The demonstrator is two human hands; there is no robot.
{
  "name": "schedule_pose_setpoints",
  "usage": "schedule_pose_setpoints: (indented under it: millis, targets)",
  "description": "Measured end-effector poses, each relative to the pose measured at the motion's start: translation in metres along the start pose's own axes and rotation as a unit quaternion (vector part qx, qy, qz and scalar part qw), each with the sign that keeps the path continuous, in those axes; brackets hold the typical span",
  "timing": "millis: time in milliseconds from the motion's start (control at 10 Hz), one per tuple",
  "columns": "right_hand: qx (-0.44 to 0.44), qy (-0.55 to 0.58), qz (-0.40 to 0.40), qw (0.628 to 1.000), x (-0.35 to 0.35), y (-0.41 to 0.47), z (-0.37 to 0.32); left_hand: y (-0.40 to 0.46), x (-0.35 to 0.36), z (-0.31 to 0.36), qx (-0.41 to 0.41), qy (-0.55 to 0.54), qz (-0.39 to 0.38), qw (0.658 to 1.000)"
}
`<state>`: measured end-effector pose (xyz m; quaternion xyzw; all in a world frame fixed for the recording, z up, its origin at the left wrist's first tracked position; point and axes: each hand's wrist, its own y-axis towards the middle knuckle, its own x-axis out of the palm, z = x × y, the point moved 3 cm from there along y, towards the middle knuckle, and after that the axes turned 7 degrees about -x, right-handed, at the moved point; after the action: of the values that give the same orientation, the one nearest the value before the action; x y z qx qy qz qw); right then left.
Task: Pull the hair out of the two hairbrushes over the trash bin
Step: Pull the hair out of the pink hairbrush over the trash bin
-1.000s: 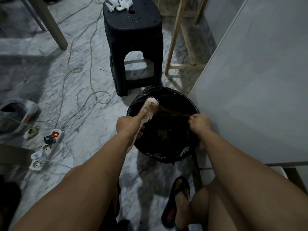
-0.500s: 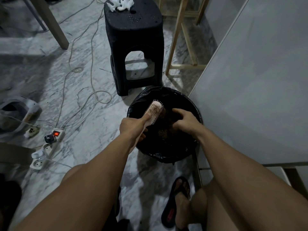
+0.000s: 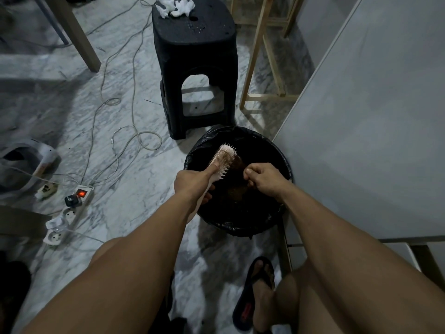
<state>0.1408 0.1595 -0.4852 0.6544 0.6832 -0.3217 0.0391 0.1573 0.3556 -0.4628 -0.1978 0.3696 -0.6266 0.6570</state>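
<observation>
Head view, looking down at a marble floor (image 3: 115, 169). A black-lined bin (image 3: 240, 225) stands on the floor beside a pale cabinet (image 3: 361, 141), just in front of a black stool (image 3: 195, 56).

The left hand (image 3: 190, 180) is closed around the handle of a pale brush (image 3: 222, 160), thumb extended along the back of the head. The brush is held over the left part of the bin's opening, head pointing away from the person and tilted up, bristles turned toward the right hand. Brown hair (image 3: 237, 163) clings to the bristles and trails off the brush's right edge.

The right hand (image 3: 263, 177) is over the middle of the bin, just beside the brush, its fingers curled tight with the fingertips pinched together at the end of the hair tuft; the grip appears to be on the hair, though the dark strands are hard to trace against the liner. More brownish hair lies inside the bin below the hands.

Only one brush is in view.

Crumpled white tissue (image 3: 174, 7) lies on the stool top. A power strip (image 3: 68, 215) with a lit red switch and loose cables (image 3: 134, 138) lie on the floor to the left. A foot in a dark sandal (image 3: 255, 292) rests on the floor near the bin, and a wooden frame (image 3: 262, 56) stands to the right of the stool.
</observation>
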Motion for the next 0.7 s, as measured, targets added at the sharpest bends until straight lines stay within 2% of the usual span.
schedule_pose_setpoints:
  millis: [200, 300, 400, 500, 600, 700]
  targets:
    - [0.106, -0.052, 0.132, 0.984, -0.023, 0.005, 0.033, -0.003, -0.004, 0.004, 0.003, -0.015, 0.009, 1.0]
    - [0.179, -0.05, 0.083, 0.979, -0.026, 0.003, 0.033, -0.004, -0.001, 0.0, 0.004, -0.017, 0.014, 1.0]
    - [0.225, 0.016, 0.108, 0.968, -0.025, 0.005, 0.037, -0.004, 0.002, -0.002, -0.001, -0.028, 0.016, 0.999]
    - [0.204, 0.118, 0.185, 0.954, -0.023, 0.008, 0.042, -0.001, -0.002, -0.001, -0.009, -0.037, 0.047, 0.998]
    - [0.22, 0.149, 0.194, 0.944, -0.033, 0.006, 0.048, 0.003, -0.012, 0.001, -0.012, -0.034, 0.07, 0.997]
    - [0.228, 0.134, 0.203, 0.943, -0.044, 0.001, 0.051, 0.005, -0.015, 0.002, -0.01, -0.032, 0.058, 0.998]
